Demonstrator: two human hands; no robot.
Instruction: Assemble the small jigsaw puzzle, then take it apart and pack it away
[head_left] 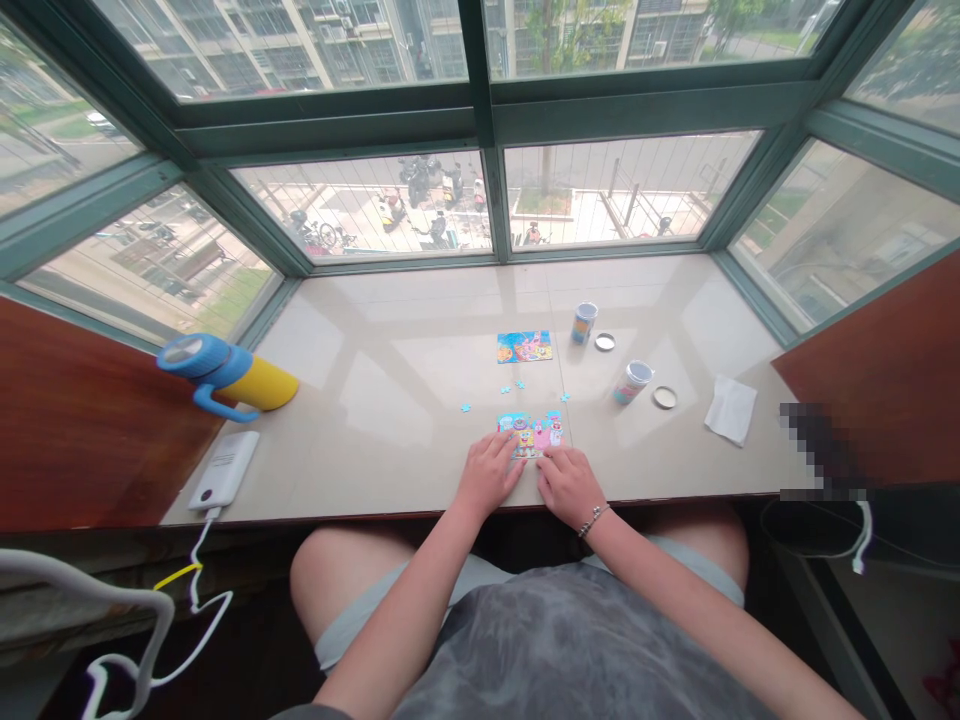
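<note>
A partly assembled cartoon jigsaw puzzle (538,432) lies flat near the front edge of the sill, with a gap along its upper side. My left hand (489,468) rests on its left lower part, fingers stretched over the pieces. At the lower right corner is my right hand (568,482), its fingers bent and touching the edge; whatever lies under the fingertips is hidden. Several loose blue pieces are scattered beyond the puzzle, among them one puzzle piece (466,408) to the left and another puzzle piece (565,398) to the right. Farther back lies a rectangular cartoon picture (524,347).
Two small tins, a far tin (584,322) and a nearer tin (633,382), stand at right beside a round lid (604,342) and another lid (664,397). A white tissue (730,410) lies farther right. At left are a yellow-blue bottle (262,380) and a white power bank (224,470).
</note>
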